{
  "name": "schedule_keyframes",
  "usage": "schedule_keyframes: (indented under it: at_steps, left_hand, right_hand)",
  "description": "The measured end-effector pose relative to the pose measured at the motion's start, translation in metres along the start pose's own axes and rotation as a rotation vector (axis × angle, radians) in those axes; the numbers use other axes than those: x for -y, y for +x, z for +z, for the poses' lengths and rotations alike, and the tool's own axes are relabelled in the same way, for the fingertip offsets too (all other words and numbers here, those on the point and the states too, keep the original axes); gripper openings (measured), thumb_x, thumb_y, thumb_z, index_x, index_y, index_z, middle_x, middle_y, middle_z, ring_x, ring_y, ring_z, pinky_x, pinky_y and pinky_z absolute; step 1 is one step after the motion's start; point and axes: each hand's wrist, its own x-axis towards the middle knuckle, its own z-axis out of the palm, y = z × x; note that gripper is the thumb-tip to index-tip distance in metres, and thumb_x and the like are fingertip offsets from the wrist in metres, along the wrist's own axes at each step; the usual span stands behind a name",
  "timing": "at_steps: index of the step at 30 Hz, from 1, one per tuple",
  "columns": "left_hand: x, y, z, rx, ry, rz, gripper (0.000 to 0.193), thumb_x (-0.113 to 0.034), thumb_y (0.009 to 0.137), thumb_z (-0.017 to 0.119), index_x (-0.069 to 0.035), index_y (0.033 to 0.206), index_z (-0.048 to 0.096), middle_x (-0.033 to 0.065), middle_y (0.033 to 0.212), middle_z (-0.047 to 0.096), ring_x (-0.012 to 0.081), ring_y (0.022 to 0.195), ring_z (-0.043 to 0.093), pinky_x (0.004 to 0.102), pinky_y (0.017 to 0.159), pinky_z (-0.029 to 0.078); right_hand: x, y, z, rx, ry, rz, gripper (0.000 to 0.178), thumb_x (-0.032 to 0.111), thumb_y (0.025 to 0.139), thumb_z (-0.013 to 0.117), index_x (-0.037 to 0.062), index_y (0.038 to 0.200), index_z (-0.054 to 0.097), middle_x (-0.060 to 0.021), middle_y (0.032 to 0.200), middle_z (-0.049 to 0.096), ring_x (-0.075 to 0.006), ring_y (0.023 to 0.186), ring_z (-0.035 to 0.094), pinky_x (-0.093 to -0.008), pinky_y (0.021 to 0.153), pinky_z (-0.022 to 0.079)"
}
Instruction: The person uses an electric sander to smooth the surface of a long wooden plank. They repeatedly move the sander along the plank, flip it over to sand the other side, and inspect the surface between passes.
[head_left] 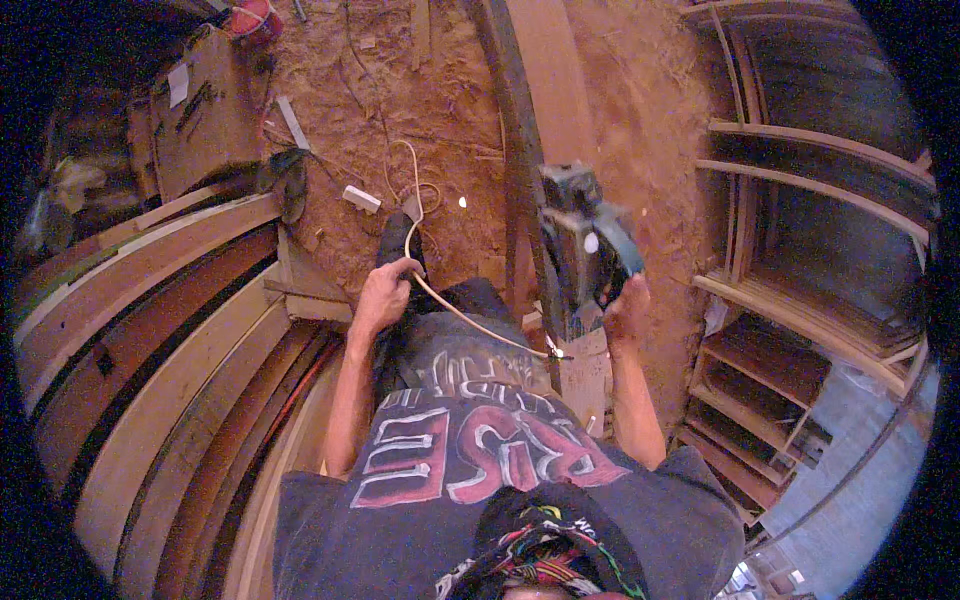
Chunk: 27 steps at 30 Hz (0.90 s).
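Note:
My right hand (627, 312) is wrapped round the rear handle of a dark handheld power tool (592, 245), which looks like an electric planer. Motion blurs it, so its exact kind is hard to make out. The tool is over a long wooden board (560, 75) that runs away from me; whether it touches the board I cannot tell. In front of my body, my left hand (387, 295) is closed on a pale power cord (472, 322). One stretch of the cord hangs across my shirt toward the tool's rear, and another loops down to the ground.
Long curved-looking planks (170, 330) are stacked at my left. Wooden frames (815, 150) stand along the right. Shavings cover the ground ahead, where a white block-shaped object (361, 199) lies near the cord. A cardboard box (205, 115) and a red bucket (257, 20) are at the far left.

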Motion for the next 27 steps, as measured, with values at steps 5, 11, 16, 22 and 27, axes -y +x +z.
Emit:
schedule_keyframes:
  at_steps: [5, 11, 16, 22, 27]
  left_hand:
    - [-0.010, -0.004, -0.015, -0.092, -0.039, -0.004, 0.030, 0.000, 0.081, 0.051, -0.005, 0.103, 0.069, 0.0235, 0.097, 0.071, 0.0411, 0.094, 0.068, 0.0448, 0.087, 0.052]
    - [-0.023, 0.003, -0.032, -0.208, -0.005, 0.019, 0.031, 0.000, 0.079, 0.050, -0.003, 0.105, 0.068, 0.0228, 0.094, 0.070, 0.0423, 0.090, 0.068, 0.0446, 0.085, 0.052]
    - [-0.032, 0.001, -0.034, -0.300, -0.018, 0.144, 0.034, -0.001, 0.080, 0.050, -0.004, 0.108, 0.068, 0.0224, 0.092, 0.071, 0.0370, 0.084, 0.070, 0.0420, 0.081, 0.053]
    - [-0.014, -0.014, -0.029, -0.310, -0.078, -0.036, 0.034, -0.002, 0.081, 0.050, -0.003, 0.109, 0.068, 0.0182, 0.092, 0.071, 0.0236, 0.089, 0.071, 0.0361, 0.082, 0.052]
    - [0.023, -0.018, -0.033, -0.304, -0.152, -0.047, 0.030, 0.001, 0.085, 0.047, -0.002, 0.106, 0.069, 0.0144, 0.097, 0.073, 0.0232, 0.096, 0.071, 0.0334, 0.089, 0.052]
  right_hand:
    - [0.070, 0.108, 0.059, -0.087, -0.213, -0.342, 0.061, 0.051, 0.108, 0.034, -0.0020, 0.108, 0.066, -0.0120, 0.088, 0.067, -0.0252, 0.075, 0.060, -0.0413, 0.069, 0.048]
    - [0.235, 0.225, 0.139, -0.100, -0.156, -0.466, 0.071, 0.058, 0.106, 0.031, -0.0012, 0.099, 0.069, -0.0224, 0.081, 0.067, -0.0365, 0.077, 0.063, -0.0468, 0.070, 0.048]
    - [0.273, 0.315, 0.169, -0.159, -0.211, -0.590, 0.071, 0.059, 0.105, 0.030, -0.0009, 0.096, 0.069, -0.0232, 0.079, 0.066, -0.0394, 0.075, 0.062, -0.0482, 0.069, 0.047]
    - [0.235, 0.284, 0.181, -0.088, -0.229, -0.667, 0.072, 0.059, 0.105, 0.030, -0.0004, 0.092, 0.068, -0.0241, 0.077, 0.064, -0.0429, 0.072, 0.060, -0.0499, 0.068, 0.046]
    - [0.174, 0.232, 0.170, -0.030, -0.238, -0.658, 0.072, 0.060, 0.105, 0.030, -0.0001, 0.089, 0.067, -0.0248, 0.075, 0.063, -0.0458, 0.070, 0.058, -0.0513, 0.067, 0.045]
